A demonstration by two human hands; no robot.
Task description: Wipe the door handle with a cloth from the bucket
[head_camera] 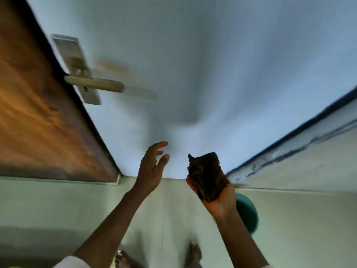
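A pale metal lever door handle (95, 85) on a long backplate sticks out from the edge of the brown wooden door (34, 113) at upper left. My right hand (218, 198) is raised palm up, shut on a dark bunched cloth (206, 175). My left hand (152, 167) is lifted beside it, fingers spread, holding nothing. Both hands are well below and to the right of the handle. A teal bucket (248, 213) stands on the floor, partly hidden behind my right wrist.
A white wall (193, 55) fills the middle. A dark-edged skirting line (289, 149) runs along the right. Pale floor tiles (77, 209) lie below, with my bare feet (194, 254) at the bottom edge. The frame is motion-blurred.
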